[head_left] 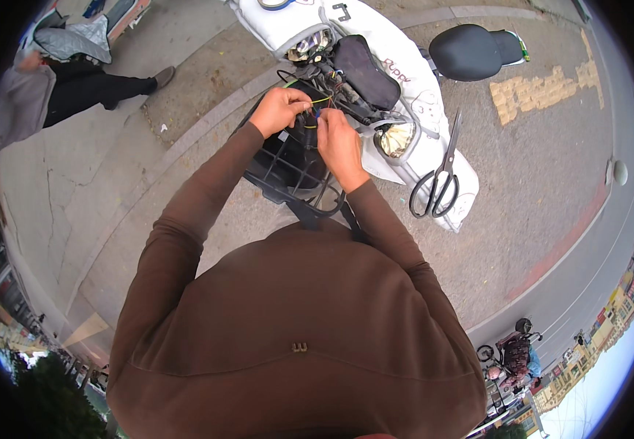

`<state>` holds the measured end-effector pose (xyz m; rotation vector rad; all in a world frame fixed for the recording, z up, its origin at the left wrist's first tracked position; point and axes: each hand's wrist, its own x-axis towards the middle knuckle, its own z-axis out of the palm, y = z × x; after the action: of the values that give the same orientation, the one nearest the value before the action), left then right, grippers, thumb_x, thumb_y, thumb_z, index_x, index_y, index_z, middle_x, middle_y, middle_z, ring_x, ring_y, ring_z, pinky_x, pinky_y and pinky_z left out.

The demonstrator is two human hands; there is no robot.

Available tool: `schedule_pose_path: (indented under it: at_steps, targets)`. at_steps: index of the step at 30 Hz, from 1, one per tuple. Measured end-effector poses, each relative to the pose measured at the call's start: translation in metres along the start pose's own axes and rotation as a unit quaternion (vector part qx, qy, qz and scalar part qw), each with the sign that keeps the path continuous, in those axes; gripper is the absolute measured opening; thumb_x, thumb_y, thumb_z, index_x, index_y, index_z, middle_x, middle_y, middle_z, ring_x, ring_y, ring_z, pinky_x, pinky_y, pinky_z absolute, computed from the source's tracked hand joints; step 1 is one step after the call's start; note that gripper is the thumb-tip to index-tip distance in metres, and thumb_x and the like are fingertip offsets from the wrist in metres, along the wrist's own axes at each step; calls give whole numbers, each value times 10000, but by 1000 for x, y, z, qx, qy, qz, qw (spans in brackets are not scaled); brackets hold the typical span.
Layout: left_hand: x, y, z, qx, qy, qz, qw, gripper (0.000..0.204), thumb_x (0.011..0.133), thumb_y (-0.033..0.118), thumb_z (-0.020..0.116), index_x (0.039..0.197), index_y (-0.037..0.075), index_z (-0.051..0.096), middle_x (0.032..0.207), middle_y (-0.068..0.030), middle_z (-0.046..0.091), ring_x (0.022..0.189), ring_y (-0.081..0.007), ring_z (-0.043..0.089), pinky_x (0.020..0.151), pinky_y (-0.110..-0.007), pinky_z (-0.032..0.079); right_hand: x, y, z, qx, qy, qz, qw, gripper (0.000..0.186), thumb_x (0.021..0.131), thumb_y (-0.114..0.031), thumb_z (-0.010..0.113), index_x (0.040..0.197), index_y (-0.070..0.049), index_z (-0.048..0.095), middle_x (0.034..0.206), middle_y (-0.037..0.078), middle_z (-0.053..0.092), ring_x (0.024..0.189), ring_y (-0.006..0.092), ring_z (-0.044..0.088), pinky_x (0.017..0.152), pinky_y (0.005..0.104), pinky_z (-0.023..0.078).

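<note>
- Wires (321,100), thin and coloured, are the things I'm working on; they run just ahead of my two hands, at the gap between the fingertips.
- My left grip (282,111) is drawn into a small pinch, thumb against fingertip, and as far as I can see it has hold of a yellow-green strand.
- My right grip (340,146) is curled in close beside it, fingers bent toward the same strands; its fingertips are partly hidden, so I cannot tell how far it is closed or whether it has a wire.
- Below both grips sits the black basket (282,196); beyond them and off to the right lies the white scooter body (423,80), with a black pad (366,72) ahead of my right grip.
- To the right of my right grip, out of its reach as it stands, the scissors (448,157) lie over the edge of the white body, held by neither hand.
- I judge the step in hand to be sorting or joining strands by fingertip.
- The next move calls, I think, for a steady left pinch while the right fingertips bring the strand ends together, without tugging the wires leading into the scooter.
</note>
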<state>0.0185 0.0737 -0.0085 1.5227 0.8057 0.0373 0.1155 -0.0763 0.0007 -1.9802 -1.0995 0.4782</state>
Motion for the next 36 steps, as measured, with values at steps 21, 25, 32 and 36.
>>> schedule_pose_path:
  at_steps: [21,25,32,36]
  targets:
    - [0,-13,-1,51,53,35,997,132,799,79,653,894,-6,690,750,-95,668,637,-162,593,643,-303,489,13,-7,27,-1,28,107,994,157,834,-129,625,823,26,643,719,229,642,672,396,642,609,447,506]
    - [1,-16,-1,43,41,35,998,110,873,78,623,922,-9,668,673,-4,601,520,-55,488,471,-235,398,16,4,30,-4,23,161,987,172,808,-127,622,763,39,628,679,240,628,653,412,633,602,453,509]
    - [2,-18,-10,-48,-26,25,998,205,870,52,609,1053,-36,641,792,-44,649,576,-80,539,507,-240,449,21,-12,36,147,9,219,964,154,854,-96,600,785,39,630,614,126,644,519,189,615,491,321,468]
    - [1,-21,-11,-43,-34,42,998,227,877,46,596,1083,-43,633,848,-73,670,577,-99,562,515,-250,471,18,-5,34,285,-9,250,925,143,898,-86,570,823,20,630,620,39,627,481,63,513,440,230,392]
